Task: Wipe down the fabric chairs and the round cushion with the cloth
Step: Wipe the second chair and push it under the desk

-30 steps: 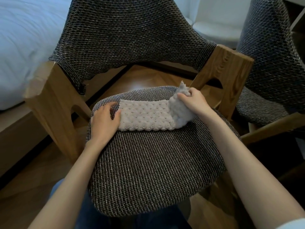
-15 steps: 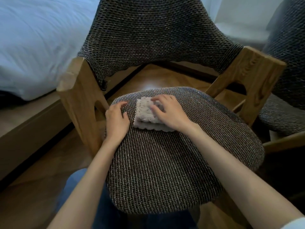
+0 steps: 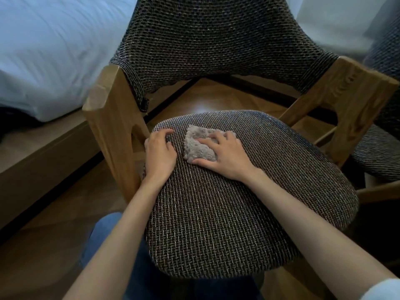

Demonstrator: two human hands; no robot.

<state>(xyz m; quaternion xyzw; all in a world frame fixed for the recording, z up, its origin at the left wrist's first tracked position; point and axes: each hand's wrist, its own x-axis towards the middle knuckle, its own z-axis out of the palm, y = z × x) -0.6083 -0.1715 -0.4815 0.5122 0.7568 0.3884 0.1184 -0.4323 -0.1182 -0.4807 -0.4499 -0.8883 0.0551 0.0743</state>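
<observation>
At far left is a bed (image 3: pixel 49 50), with the chair (image 3: pixel 216 40) drawn up beside it and facing the person, likely so that the whole seat (image 3: pixel 227 224) is within reach.

The left hand (image 3: pixel 159 153) rests on the seat's left rim, next to the wooden armrest (image 3: pixel 112 118). It holds nothing. Its fingers are bent and a little apart, tips on the weave, and the wrist is low. This looks like a bracing hand, there to steady the chair against the push of wiping.

Just to its right, not touching it, is the cloth (image 3: pixel 198 146). It is folded into a small thick pad and lies on the back left part of the seat. Folding probably gives a firm pad that fits under the palm.

The right hand (image 3: pixel 225 155) lies over the cloth's right half, palm down. Its fingers are spread and nearly straight and press the pad into the fabric rather than gripping it, and the thumb runs along the near edge. The forearm crosses the seat at an angle from the lower right, which would suit strokes across the seat.

At far right a second chair (image 3: pixel 381 152) stands, partly out of view.
</observation>
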